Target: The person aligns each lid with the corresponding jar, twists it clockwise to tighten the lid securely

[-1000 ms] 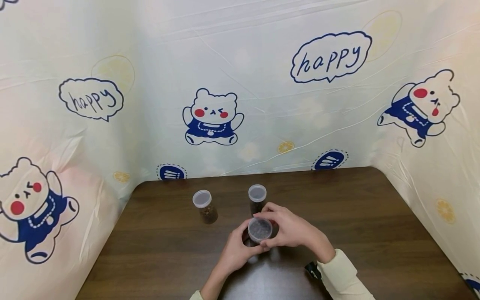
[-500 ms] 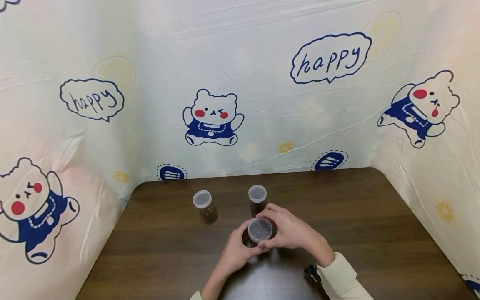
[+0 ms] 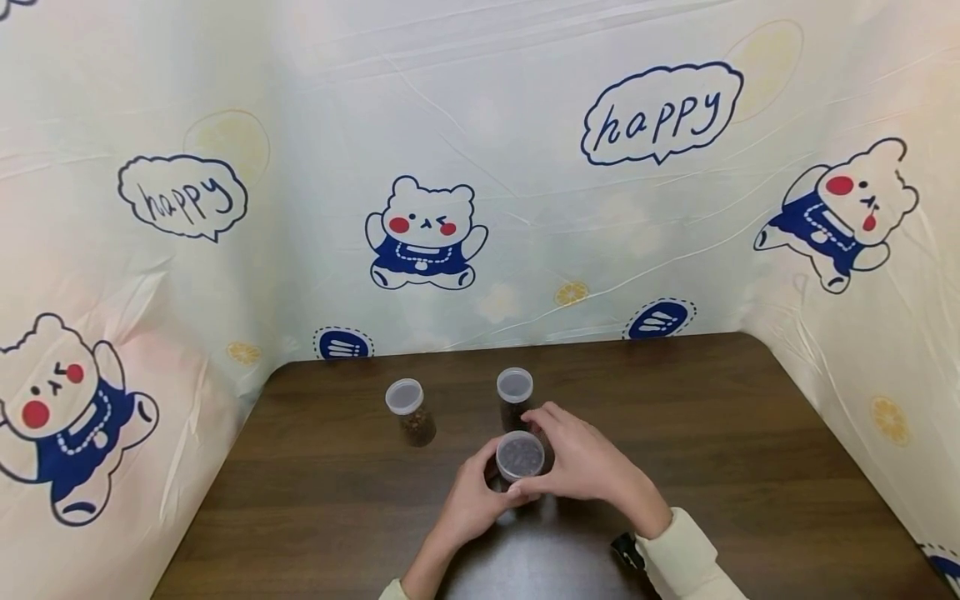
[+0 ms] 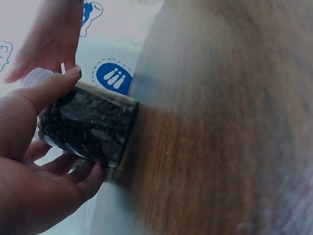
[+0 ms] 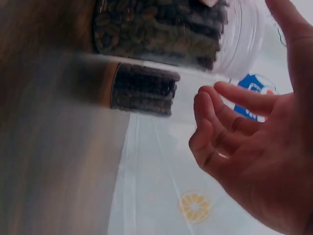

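A clear plastic jar (image 4: 88, 122) of dark beans, which look like coffee beans, stands upright on the brown table. My left hand (image 3: 472, 500) grips its side; in the left wrist view, the thumb and fingers wrap round it. The jar's translucent screw lid (image 3: 520, 455) is on top. My right hand (image 3: 588, 458) is around the lid with fingers spread. In the right wrist view, that hand's fingers (image 5: 230, 117) are loosely bent and apart from the lid, and the thumb is close to its edge; I cannot tell whether it touches.
Just behind the held jar stands a second lidded jar (image 3: 514, 388) with dark contents. A third lidded jar (image 3: 412, 421) with brown contents stands to the left. The wooden table (image 3: 322, 500) is enclosed by a printed curtain (image 3: 525, 167).
The right hand's fingers have come away from the lid's far side and opened outward. The left hand and the jar have stayed in place.
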Available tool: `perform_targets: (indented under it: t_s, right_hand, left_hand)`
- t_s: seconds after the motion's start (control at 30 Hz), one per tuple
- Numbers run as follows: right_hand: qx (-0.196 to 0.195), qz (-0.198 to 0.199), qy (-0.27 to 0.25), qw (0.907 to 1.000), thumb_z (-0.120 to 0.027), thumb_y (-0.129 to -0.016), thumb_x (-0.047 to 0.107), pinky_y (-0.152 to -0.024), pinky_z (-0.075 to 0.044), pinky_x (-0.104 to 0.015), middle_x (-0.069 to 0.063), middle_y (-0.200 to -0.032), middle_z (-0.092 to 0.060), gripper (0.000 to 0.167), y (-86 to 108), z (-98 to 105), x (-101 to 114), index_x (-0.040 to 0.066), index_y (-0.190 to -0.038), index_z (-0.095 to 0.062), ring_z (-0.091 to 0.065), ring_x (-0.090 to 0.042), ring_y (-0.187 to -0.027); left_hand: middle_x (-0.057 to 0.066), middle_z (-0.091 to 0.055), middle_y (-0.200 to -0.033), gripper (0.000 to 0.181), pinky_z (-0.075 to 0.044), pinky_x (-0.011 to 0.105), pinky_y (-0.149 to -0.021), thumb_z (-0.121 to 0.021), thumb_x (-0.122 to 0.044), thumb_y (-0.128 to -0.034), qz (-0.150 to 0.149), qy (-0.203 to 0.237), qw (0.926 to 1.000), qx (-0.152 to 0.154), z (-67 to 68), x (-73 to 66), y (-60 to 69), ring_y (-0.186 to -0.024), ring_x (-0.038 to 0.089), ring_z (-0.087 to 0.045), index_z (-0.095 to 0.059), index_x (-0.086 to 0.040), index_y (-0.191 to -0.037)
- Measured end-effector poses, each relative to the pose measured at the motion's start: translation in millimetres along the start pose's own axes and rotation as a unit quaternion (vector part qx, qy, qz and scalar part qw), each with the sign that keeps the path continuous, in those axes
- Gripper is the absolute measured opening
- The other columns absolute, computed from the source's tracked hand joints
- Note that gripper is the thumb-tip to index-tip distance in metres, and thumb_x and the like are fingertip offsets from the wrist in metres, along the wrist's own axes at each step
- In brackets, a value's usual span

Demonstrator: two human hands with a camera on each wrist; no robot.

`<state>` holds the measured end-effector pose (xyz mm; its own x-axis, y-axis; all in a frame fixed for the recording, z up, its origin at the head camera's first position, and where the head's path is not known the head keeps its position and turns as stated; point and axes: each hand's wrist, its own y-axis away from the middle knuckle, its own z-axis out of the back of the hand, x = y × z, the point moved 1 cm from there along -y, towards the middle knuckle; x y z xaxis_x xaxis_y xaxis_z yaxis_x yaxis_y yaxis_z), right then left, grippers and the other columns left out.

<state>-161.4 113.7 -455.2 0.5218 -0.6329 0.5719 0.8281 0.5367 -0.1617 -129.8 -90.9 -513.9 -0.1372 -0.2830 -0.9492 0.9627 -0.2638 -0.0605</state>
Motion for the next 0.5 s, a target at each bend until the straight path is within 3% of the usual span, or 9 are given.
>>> perform_targets:
  t_s: [0.07, 0.2, 0.33, 0.5]
  right_hand:
    - [0.004, 0.014, -0.02, 0.9997, -0.086, -0.077, 0.065, -0.095, -0.058, -0.04, 0.002, -0.129, -0.061, 0.092, 1.9, 2.6, -3.0, 0.012, -0.147, -0.057, -0.063, -0.013, -0.111]
    - [0.018, 0.06, -0.069, 0.9956, -0.087, -0.084, 0.05, -0.104, -0.054, -0.045, -0.001, -0.143, -0.061, 0.08, 4.2, 3.2, -8.9, 0.018, -0.15, -0.055, -0.06, -0.018, -0.125]
    - [0.017, 0.085, -0.085, 0.9925, -0.086, -0.086, 0.046, -0.102, -0.054, -0.042, 0.004, -0.14, -0.064, 0.069, 3.4, -0.7, -12.6, 0.023, -0.146, -0.06, -0.059, -0.015, -0.124]
    - [0.004, 0.084, -0.093, 0.9921, -0.089, -0.083, 0.046, -0.098, -0.055, -0.04, 0.007, -0.133, -0.066, 0.067, 1.7, -4.5, -14.7, 0.022, -0.14, -0.064, -0.06, -0.011, -0.118]
  left_hand:
    - [0.004, -0.069, -0.139, 0.072, -0.053, 0.023, -0.106, -0.094, -0.024, -0.0795, 0.002, -0.001, 1.0, 0.001, -0.3, 0.0, -0.2, -0.129, 0.022, -0.065, -0.061, -0.021, -0.143]
    - [0.001, -0.069, -0.138, 0.072, -0.053, 0.023, -0.106, -0.094, -0.028, -0.0795, 0.001, -0.008, 1.0, -0.001, -0.4, 0.4, -0.4, -0.127, 0.018, -0.066, -0.061, -0.025, -0.143]
    - [-0.003, -0.069, -0.138, 0.073, -0.053, 0.022, -0.106, -0.095, -0.033, -0.0786, 0.007, -0.007, 1.0, -0.001, -0.2, -0.1, 0.2, -0.126, 0.016, -0.066, -0.06, -0.03, -0.143]
    - [-0.001, -0.069, -0.137, 0.074, -0.053, 0.023, -0.104, -0.095, -0.032, -0.0783, 0.005, -0.007, 1.0, -0.001, -0.5, -0.2, 0.6, -0.125, 0.017, -0.066, -0.06, -0.028, -0.143]
